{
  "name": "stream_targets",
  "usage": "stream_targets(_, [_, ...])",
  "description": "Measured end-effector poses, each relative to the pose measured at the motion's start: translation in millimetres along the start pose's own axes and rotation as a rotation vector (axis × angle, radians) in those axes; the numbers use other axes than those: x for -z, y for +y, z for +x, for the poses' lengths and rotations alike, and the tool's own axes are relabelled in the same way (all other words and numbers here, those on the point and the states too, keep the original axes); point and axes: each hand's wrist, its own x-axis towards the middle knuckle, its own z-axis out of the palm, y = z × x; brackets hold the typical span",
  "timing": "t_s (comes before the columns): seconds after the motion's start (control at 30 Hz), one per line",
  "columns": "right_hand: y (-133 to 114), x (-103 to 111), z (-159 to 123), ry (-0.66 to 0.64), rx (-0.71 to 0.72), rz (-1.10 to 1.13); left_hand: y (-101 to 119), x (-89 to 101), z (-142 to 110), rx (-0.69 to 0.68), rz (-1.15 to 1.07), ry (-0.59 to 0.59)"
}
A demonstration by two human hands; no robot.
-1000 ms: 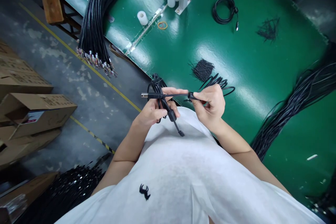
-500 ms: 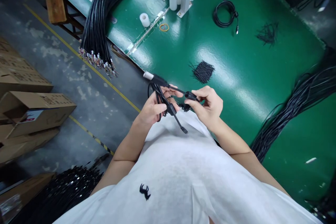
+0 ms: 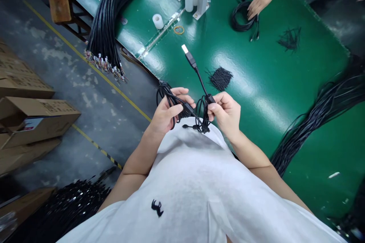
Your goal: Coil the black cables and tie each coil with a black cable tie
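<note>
On my table (image 3: 256, 72), the cables (image 3: 182, 108) I hold are on the near side of the tie pile (image 3: 221, 79), rubber bands (image 3: 178, 30) beyond it leftward, coiled cabling (image 3: 236, 24) beyond it rightward, a long cable bundle (image 3: 310, 121) well to its right.

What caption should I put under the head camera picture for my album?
Two hands hold coiled black cables above a white shirt.

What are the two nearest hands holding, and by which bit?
The right hand pinches a black cable by the thick lump behind its plug; the left hand holds another cable by its loops.
</note>
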Motion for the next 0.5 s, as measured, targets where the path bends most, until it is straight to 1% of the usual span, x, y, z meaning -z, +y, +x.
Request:
stream_targets(0.13, [-0.2, -0.1, 0.3, -0.022, -0.020, 0.016, -0.5, -3.9, 1.5, -0.033, 0.027, 0.024])
stream_targets(0.3, [-1.1, -2.7, 1.0, -0.081, -0.075, 0.150, -1.4, -7.0, 1.9, -0.083, 0.058, 0.008])
stream_targets(0.4, [-2.4, -3.2, 0.1, -0.129, -0.108, 0.193, -1.3, -8.7, 1.8, -0.088, 0.070, 0.002])
stream_targets(0.5, [-4.0, -1.8, -2.8, -0.195, -0.117, 0.174, -0.9, -10.6, 1.0, -0.085, 0.067, -0.006])
